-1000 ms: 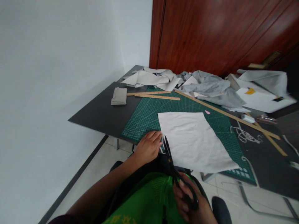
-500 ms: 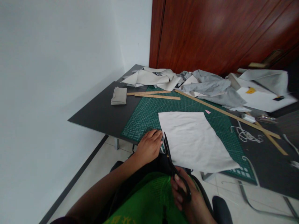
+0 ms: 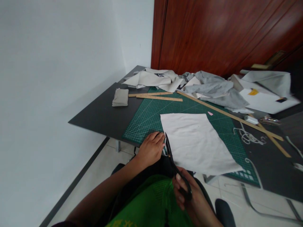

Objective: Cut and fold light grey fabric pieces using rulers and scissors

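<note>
A pale, nearly rectangular cloth (image 3: 195, 143) lies over the green cutting mat (image 3: 142, 121), its near edge overhanging the table. My right hand (image 3: 189, 189) grips the handles of black-handled scissors (image 3: 174, 165), their blades lying along the cloth's left edge and pointing away from me. A narrow strip of cloth (image 3: 165, 148) runs beside the blades. My left hand (image 3: 152, 148) is closed at that same left edge, its fingertips pinching the cloth right next to the blades. The tips of its fingers are partly hidden.
Folded grey-beige cloth pieces (image 3: 120, 97) sit at the left. Wooden rulers (image 3: 159, 98) and a long wooden strip (image 3: 227, 114) lie beyond the cloth. Crumpled fabric (image 3: 208, 85) and a white box (image 3: 262, 97) line the back. White cord (image 3: 251, 137) coils at the right.
The scissors have shut a little, and their handles have shifted slightly left with my right hand. My left hand and the cloth stay in place.
</note>
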Demonstrator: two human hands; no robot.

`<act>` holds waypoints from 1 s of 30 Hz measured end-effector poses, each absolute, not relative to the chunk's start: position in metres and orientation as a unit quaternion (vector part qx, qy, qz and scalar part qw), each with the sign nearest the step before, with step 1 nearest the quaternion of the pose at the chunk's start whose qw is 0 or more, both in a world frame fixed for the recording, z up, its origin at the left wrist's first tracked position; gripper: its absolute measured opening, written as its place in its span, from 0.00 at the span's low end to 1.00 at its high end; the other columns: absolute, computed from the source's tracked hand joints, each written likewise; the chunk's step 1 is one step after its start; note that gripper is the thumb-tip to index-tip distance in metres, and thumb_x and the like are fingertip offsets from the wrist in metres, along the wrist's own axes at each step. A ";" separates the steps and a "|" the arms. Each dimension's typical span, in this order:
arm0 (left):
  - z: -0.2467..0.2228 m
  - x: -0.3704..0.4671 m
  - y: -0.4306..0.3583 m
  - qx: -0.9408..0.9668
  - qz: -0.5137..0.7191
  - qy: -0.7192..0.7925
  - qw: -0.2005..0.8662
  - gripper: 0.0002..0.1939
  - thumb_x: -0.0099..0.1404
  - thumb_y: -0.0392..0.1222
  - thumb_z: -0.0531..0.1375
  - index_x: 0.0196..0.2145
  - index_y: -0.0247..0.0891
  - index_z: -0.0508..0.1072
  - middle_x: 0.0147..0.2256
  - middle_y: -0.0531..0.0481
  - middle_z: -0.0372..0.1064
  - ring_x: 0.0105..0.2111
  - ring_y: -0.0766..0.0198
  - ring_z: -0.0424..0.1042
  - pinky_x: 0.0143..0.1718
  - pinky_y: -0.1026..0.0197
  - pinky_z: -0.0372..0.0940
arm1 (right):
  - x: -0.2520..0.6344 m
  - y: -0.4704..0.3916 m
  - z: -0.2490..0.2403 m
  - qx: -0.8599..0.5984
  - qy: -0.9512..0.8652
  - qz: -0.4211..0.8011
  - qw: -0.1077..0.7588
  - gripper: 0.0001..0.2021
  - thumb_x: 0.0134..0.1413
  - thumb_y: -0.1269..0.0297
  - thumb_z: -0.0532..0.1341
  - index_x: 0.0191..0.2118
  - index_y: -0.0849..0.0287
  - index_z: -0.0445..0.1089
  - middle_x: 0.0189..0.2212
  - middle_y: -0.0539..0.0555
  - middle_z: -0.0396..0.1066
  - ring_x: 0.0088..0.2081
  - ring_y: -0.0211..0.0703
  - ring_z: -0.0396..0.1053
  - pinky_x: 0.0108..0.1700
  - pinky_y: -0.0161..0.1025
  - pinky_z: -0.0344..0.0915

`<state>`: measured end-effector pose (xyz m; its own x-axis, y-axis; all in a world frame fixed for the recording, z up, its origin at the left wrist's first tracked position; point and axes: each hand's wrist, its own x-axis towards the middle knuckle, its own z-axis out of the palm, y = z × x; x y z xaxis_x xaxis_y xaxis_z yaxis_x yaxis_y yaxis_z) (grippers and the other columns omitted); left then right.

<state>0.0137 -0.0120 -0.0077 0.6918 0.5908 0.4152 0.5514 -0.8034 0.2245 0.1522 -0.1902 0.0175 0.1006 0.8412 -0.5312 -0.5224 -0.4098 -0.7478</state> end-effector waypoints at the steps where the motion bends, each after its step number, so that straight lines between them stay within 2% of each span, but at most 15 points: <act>1: -0.007 0.014 -0.012 0.919 0.241 0.310 0.040 0.19 0.76 0.38 0.52 0.61 0.32 0.70 0.59 0.40 0.72 0.60 0.50 0.66 0.61 0.47 0.65 | 0.152 -0.190 0.017 -0.528 -0.152 0.653 0.521 0.29 0.51 0.43 0.73 0.51 0.56 0.70 0.26 0.42 0.59 0.20 0.29 0.53 0.16 0.29 0.52; 5: -0.006 0.014 -0.012 0.920 0.241 0.306 0.038 0.19 0.76 0.38 0.53 0.61 0.31 0.70 0.59 0.40 0.72 0.59 0.49 0.67 0.61 0.47 0.65 | 0.151 -0.191 0.018 -0.535 -0.148 0.651 0.519 0.29 0.50 0.42 0.73 0.50 0.55 0.70 0.26 0.43 0.60 0.20 0.29 0.53 0.16 0.29 0.51; 11: -0.007 0.013 -0.012 0.916 0.249 0.311 0.045 0.19 0.76 0.40 0.54 0.61 0.33 0.70 0.59 0.40 0.72 0.60 0.50 0.66 0.62 0.47 0.65 | 0.149 -0.191 0.024 -0.554 -0.138 0.646 0.507 0.34 0.43 0.38 0.75 0.50 0.55 0.70 0.25 0.42 0.60 0.19 0.29 0.52 0.16 0.30 0.51; 18: -0.010 0.013 -0.012 0.923 0.246 0.296 0.011 0.19 0.76 0.39 0.54 0.60 0.32 0.71 0.59 0.41 0.72 0.60 0.49 0.67 0.61 0.48 0.65 | 0.150 -0.192 0.026 -0.564 -0.155 0.642 0.496 0.35 0.45 0.38 0.73 0.51 0.55 0.69 0.26 0.42 0.61 0.19 0.29 0.53 0.16 0.29 0.53; 30: -0.010 0.013 -0.012 0.925 0.238 0.297 0.010 0.19 0.76 0.40 0.54 0.60 0.33 0.72 0.59 0.41 0.72 0.60 0.49 0.66 0.61 0.47 0.66 | 0.148 -0.191 0.031 -0.564 -0.154 0.650 0.485 0.36 0.43 0.37 0.74 0.51 0.55 0.67 0.23 0.40 0.58 0.18 0.29 0.51 0.16 0.29 0.52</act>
